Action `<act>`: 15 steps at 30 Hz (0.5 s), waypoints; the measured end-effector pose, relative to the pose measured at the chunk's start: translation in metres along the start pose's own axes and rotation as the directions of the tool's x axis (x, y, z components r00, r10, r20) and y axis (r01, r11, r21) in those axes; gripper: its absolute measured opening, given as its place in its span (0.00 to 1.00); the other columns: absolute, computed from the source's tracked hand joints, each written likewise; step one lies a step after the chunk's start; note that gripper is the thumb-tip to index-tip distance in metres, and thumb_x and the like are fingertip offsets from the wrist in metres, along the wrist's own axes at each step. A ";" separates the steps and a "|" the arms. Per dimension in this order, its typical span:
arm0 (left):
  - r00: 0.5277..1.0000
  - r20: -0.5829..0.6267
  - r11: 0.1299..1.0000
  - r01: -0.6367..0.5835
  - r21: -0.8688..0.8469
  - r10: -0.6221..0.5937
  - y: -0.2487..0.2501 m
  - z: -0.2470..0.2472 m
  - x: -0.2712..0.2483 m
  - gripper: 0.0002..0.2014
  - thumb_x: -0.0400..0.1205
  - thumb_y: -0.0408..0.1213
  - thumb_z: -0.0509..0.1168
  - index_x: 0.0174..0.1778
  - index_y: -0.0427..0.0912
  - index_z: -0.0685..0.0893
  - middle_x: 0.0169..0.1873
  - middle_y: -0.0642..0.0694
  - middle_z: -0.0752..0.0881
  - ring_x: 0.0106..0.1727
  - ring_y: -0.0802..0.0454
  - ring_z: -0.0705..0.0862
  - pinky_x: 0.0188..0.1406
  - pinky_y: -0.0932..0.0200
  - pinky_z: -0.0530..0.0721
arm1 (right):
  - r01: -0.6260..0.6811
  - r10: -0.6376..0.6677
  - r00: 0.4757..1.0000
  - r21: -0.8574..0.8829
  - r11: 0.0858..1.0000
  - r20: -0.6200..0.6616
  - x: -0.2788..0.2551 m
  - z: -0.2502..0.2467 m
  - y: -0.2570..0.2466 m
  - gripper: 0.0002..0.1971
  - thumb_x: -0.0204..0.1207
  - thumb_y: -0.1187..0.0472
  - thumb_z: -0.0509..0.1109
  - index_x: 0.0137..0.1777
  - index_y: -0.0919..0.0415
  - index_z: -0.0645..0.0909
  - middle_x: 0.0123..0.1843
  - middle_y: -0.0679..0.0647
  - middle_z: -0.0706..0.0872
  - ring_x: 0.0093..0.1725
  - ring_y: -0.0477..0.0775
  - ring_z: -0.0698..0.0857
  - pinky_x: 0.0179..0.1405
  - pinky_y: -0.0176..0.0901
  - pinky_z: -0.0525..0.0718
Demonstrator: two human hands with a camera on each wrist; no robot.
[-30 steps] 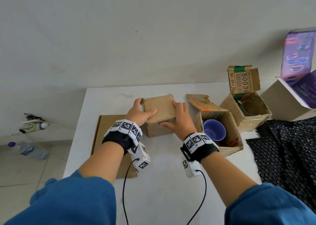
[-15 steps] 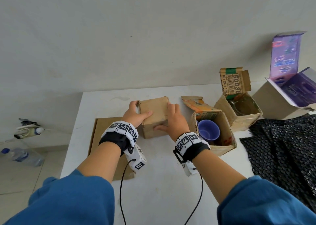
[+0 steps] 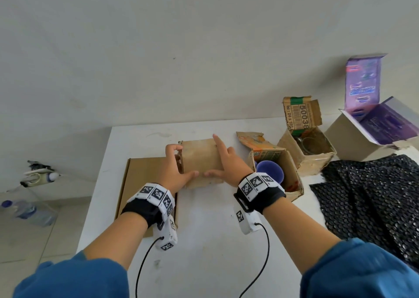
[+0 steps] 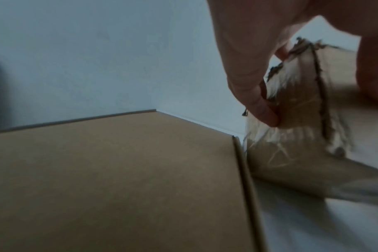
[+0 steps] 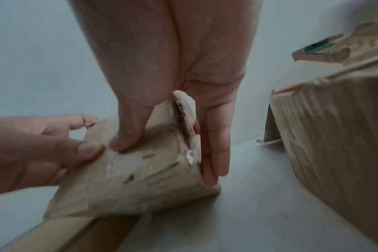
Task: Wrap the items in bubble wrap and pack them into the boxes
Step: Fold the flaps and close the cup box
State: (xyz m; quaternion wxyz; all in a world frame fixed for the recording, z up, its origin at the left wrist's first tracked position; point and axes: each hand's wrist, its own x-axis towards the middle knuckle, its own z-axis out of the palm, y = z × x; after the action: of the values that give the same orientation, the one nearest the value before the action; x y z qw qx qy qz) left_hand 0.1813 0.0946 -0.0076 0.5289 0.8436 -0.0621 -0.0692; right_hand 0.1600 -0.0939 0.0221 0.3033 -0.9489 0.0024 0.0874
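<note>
A small worn brown cardboard box (image 3: 201, 159) sits mid-table, its flaps folded shut. My left hand (image 3: 176, 168) grips its left side, fingers curled round the torn edge (image 4: 302, 119) and thumb on the near face. My right hand (image 3: 226, 164) rests on the right side. Its straight fingers (image 5: 214, 145) press down the right wall and its thumb presses the near face beside my left thumb (image 5: 84, 150). In the right wrist view the small box (image 5: 140, 179) looks tilted, its near-left corner over the flat box. Its contents are hidden.
A flat brown box (image 3: 145, 184) lies left of the hands on the white table (image 3: 215, 241). To the right stand an open carton (image 3: 292, 184) holding a purple cup (image 3: 269, 173), a barcode-flapped carton (image 3: 306, 148), a purple-lined box (image 3: 362, 136) and black bubble wrap (image 3: 374, 202).
Both hands slid off the top of the small box to its sides. The left fingers now hook its left edge, and the right index finger has straightened along the top right edge.
</note>
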 end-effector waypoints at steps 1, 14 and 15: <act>0.999 0.005 0.999 -0.035 0.015 0.035 -0.004 0.000 -0.004 0.36 0.67 0.35 0.79 0.61 0.57 0.62 0.57 0.47 0.78 0.55 0.47 0.81 0.55 0.42 0.84 | -0.005 0.005 1.000 0.010 1.000 -0.008 -0.002 0.005 0.001 0.51 0.67 0.44 0.78 0.81 0.45 0.46 0.64 0.62 0.71 0.59 0.66 0.81 0.62 0.57 0.81; 0.981 0.158 0.928 -0.161 0.335 0.113 -0.014 -0.004 -0.033 0.29 0.72 0.35 0.76 0.69 0.44 0.74 0.62 0.47 0.80 0.60 0.51 0.79 0.56 0.62 0.74 | 0.017 -0.018 0.999 0.017 1.000 0.036 -0.030 0.032 0.013 0.33 0.68 0.59 0.79 0.65 0.56 0.62 0.61 0.60 0.76 0.51 0.56 0.80 0.50 0.44 0.78; 0.982 0.159 0.922 -0.150 0.356 0.099 -0.013 -0.003 -0.036 0.29 0.72 0.34 0.76 0.69 0.43 0.74 0.61 0.48 0.79 0.59 0.52 0.79 0.53 0.64 0.72 | 0.023 -0.024 0.999 0.008 1.000 0.042 -0.033 0.033 0.014 0.31 0.69 0.58 0.78 0.65 0.55 0.62 0.60 0.60 0.77 0.51 0.57 0.81 0.50 0.44 0.79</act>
State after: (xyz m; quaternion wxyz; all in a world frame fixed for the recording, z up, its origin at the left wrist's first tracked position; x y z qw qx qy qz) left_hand 0.1469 0.1096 -0.0166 0.3600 0.9148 -0.1640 -0.0809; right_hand 0.1217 -0.0879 -0.0072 0.3080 -0.9456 -0.0149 0.1040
